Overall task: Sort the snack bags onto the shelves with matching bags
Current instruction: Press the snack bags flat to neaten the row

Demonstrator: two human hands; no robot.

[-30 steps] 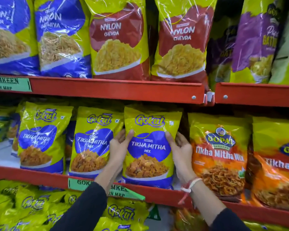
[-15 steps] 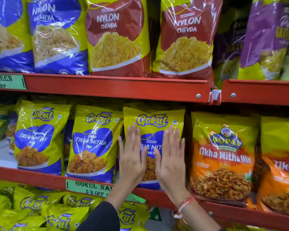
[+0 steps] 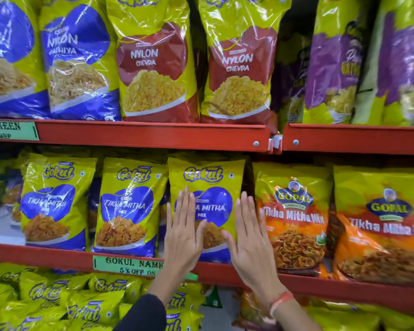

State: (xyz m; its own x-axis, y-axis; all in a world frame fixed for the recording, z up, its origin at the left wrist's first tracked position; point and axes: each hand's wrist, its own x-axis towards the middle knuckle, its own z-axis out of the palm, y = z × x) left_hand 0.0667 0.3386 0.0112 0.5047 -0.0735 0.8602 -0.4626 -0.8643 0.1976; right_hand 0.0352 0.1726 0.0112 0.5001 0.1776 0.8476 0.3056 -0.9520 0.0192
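Note:
A yellow and blue Gokul Tikha Mitha Mix bag stands upright on the middle red shelf, next to two matching Gokul bags on its left. My left hand lies flat on the bag's lower left front, fingers straight and slightly spread. My right hand lies flat on its lower right front, beside an orange Gopal Tikha Mitha Mix bag. Neither hand grips the bag.
The top shelf holds blue Nylon Gathiya bags, red Nylon Chevda bags and purple bags. Another Gopal bag stands at the far right. Several small Gokul packs fill the bottom shelf. A green price tag hangs on the middle shelf's edge.
My hands let go of the bag's sides and now lie flat on its front. The bag stands a little further back on the shelf. The view has moved closer.

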